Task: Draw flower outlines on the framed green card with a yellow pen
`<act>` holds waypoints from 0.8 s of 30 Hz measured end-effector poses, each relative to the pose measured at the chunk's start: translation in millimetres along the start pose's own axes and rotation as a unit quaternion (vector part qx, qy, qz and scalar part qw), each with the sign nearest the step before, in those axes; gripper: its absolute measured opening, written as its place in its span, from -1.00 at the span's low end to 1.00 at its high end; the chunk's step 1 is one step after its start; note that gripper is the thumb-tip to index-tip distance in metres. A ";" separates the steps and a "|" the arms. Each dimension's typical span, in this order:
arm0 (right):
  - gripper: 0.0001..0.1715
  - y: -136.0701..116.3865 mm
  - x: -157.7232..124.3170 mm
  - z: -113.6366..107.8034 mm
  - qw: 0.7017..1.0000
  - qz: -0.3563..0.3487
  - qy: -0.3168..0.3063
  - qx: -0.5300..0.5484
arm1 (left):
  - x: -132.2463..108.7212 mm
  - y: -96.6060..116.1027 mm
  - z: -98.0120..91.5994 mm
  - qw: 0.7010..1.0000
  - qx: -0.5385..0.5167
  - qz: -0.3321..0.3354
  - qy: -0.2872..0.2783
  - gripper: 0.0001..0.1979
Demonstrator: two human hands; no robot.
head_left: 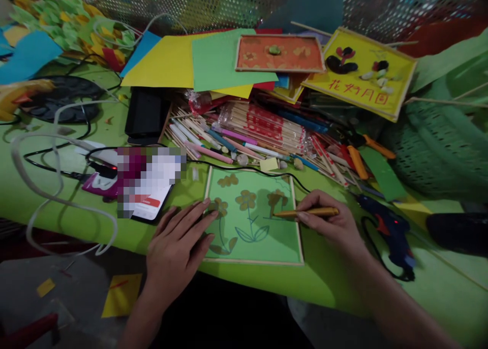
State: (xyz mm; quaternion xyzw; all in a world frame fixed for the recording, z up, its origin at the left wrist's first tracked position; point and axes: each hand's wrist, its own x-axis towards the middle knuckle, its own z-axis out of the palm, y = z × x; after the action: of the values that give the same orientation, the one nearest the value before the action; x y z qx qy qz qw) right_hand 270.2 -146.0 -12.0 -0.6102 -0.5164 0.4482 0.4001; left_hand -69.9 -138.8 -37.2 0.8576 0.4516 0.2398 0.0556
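Observation:
A green sheet framed with thin wooden sticks (280, 245) lies at the table's front edge. Drawn flowers with gold-brown petals, blue stems and leaves cover it, and a gold-brown butterfly shape is near its top. My left hand (179, 237) rests flat on the sheet's left side, fingers stretched out. In my right hand (328, 217) a gold marker pen (318, 213) is pinched between thumb and fingers. Its tip touches or hovers just over the stem of the right-hand flower; I cannot tell which.
Left of the sheet lies a lit phone (152, 199) among looped white cables. A blue glue gun (392, 232) with a red light is at the right. Behind are pens and wrapped sticks (263, 123), orange-handled pliers (358, 161), a green basket (430, 135) and a yellow framed picture (366, 74).

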 end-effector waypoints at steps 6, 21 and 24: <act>-0.80 -2.5 -2.5 1.1 1.000 0.002 -0.014 0.006 | 0.5 0.6 -1.0 1.000 -0.001 0.002 0.001 -0.62; -0.78 -8.1 -3.7 3.2 1.000 -0.010 -0.017 -0.015 | 1.6 0.9 -0.9 1.000 -0.001 0.000 0.001 -0.62; -0.78 -8.7 -4.5 4.1 0.999 -0.005 -0.028 -0.019 | 0.3 0.1 -0.8 1.000 -0.003 -0.003 -0.005 -0.62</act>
State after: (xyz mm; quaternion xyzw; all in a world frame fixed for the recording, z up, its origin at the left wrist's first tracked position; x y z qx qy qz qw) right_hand 263.6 -149.0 -4.3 -0.6023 -0.5388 0.4532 0.3762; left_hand -70.1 -138.7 -36.4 0.8573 0.4528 0.2370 0.0610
